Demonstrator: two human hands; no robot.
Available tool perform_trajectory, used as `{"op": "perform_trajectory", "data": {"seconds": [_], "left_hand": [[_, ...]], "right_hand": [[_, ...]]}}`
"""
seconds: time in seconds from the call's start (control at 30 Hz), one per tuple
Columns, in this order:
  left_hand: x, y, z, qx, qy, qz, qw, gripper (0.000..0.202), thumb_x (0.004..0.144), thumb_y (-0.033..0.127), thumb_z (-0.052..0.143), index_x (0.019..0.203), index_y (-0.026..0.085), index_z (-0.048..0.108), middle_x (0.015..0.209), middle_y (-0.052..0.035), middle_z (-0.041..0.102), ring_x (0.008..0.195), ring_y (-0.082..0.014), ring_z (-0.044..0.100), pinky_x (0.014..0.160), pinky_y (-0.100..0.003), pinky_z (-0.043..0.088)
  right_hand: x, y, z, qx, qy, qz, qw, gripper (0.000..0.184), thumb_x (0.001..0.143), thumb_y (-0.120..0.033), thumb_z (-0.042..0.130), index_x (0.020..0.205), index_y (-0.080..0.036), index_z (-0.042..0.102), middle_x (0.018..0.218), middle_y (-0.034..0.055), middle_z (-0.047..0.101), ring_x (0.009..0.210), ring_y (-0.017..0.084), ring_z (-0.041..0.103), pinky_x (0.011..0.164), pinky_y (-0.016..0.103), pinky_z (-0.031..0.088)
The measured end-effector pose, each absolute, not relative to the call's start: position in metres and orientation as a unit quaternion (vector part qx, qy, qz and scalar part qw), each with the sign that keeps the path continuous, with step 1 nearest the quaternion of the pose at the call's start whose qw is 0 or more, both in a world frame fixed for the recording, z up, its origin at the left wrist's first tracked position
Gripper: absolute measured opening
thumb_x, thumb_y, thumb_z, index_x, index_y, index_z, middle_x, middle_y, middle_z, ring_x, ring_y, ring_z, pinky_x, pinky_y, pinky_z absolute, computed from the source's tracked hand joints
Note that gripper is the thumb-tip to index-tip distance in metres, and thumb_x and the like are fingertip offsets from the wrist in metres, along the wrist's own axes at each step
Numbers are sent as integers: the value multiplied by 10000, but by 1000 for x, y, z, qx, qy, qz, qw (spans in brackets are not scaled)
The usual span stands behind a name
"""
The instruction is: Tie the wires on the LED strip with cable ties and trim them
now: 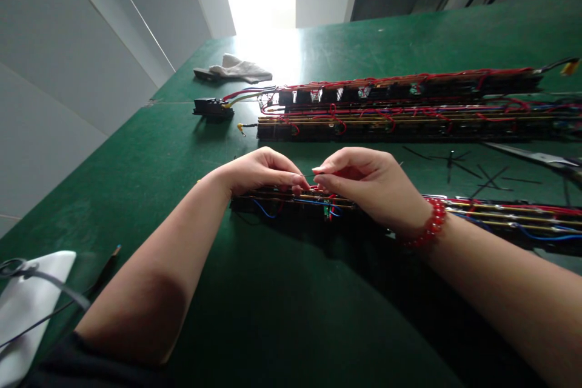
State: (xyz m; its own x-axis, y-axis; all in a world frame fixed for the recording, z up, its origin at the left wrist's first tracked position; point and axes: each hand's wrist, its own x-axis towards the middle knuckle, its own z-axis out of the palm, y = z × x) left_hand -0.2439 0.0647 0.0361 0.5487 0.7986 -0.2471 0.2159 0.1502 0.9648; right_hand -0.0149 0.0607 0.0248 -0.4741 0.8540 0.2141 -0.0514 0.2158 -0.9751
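Over the nearest wired bar assembly (513, 218), a long black strip with brass rods and red and blue wires, my two hands meet with fingertips almost touching. My right hand (364, 179), wearing a red bead bracelet (434, 221), pinches a thin black cable tie (309, 176) between thumb and forefinger. My left hand (268, 171) is closed too, thumb against fingers at the tie's other end by the red wires. Both hands hide part of the assembly beneath them. A small green board (327, 209) shows just below the fingertips.
Two more wired bars (400, 124) lie behind, with a black connector block (213, 108) at their left. Scissors (541, 156) and several loose black ties (491, 179) rest at right. A grey glove (240, 68) lies at the back; a white object (36, 309) is at lower left.
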Motion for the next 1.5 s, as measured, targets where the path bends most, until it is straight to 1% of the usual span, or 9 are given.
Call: {"op": "perform_trajectory", "data": {"seconds": [0.27, 0.4, 0.57, 0.7, 0.9, 1.03, 1.17, 1.3, 1.5], "left_hand": [[-246, 65, 34, 617, 405, 238, 631, 184, 805, 350, 814, 867, 179, 843, 789, -37, 785, 723, -90, 665, 714, -180, 518], [-247, 66, 33, 608, 410, 235, 638, 195, 779, 354, 836, 834, 168, 839, 799, -43, 784, 741, -99, 674, 726, -188, 525], [-245, 67, 33, 590, 414, 245, 648, 247, 712, 330, 886, 865, 149, 815, 804, -28, 769, 747, -101, 668, 715, -194, 526], [-244, 67, 34, 592, 407, 265, 643, 235, 721, 297, 870, 859, 139, 766, 761, 3, 729, 695, -75, 631, 651, -167, 484], [-243, 66, 35, 630, 408, 263, 607, 275, 782, 376, 787, 761, 135, 654, 668, 34, 597, 603, -51, 498, 575, -171, 389], [-240, 66, 40, 662, 448, 260, 542, 308, 806, 446, 721, 816, 147, 650, 740, 15, 590, 677, -83, 504, 607, -194, 388], [-246, 66, 47, 716, 508, 165, 450, 296, 847, 449, 669, 919, 162, 677, 800, 6, 621, 725, -109, 529, 623, -207, 394], [-258, 67, 48, 686, 500, 81, 523, 329, 820, 458, 708, 948, 156, 688, 815, 1, 652, 720, -113, 561, 626, -205, 417], [-266, 70, 36, 638, 457, 129, 607, 320, 743, 318, 782, 1005, 155, 697, 808, 21, 607, 714, -88, 541, 618, -179, 403]], "right_hand": [[-15, 60, 28, -277, -666, 566, 399, 123, 753, -256, 828, 811, -193, 741, 778, 14, 753, 711, 112, 703, 638, 225, 587], [-14, 59, 29, -266, -662, 577, 397, 112, 764, -255, 831, 821, -203, 750, 796, 13, 762, 735, 112, 718, 660, 220, 595], [-13, 59, 29, -282, -658, 576, 395, 202, 770, -357, 848, 821, -206, 723, 782, 23, 752, 728, 142, 724, 659, 264, 610], [-13, 59, 28, -292, -654, 570, 403, 186, 785, -312, 830, 802, -203, 680, 768, 15, 735, 704, 129, 706, 643, 250, 591], [-14, 58, 28, -297, -679, 527, 416, 139, 786, -255, 777, 792, -203, 648, 847, 27, 730, 723, 136, 687, 639, 267, 581], [-13, 54, 28, -288, -722, 477, 411, 118, 802, -257, 724, 779, -209, 619, 892, 37, 726, 756, 153, 689, 669, 294, 591], [-12, 53, 27, -264, -789, 410, 374, 58, 816, -224, 679, 800, -206, 627, 900, 47, 751, 746, 161, 709, 665, 287, 590], [-11, 55, 26, -253, -810, 381, 367, 68, 847, -259, 681, 826, -203, 649, 899, 56, 773, 773, 179, 732, 666, 284, 593], [-12, 55, 24, -255, -823, 366, 353, 79, 874, -267, 675, 893, -195, 701, 919, 58, 779, 786, 171, 734, 678, 274, 582]]}}
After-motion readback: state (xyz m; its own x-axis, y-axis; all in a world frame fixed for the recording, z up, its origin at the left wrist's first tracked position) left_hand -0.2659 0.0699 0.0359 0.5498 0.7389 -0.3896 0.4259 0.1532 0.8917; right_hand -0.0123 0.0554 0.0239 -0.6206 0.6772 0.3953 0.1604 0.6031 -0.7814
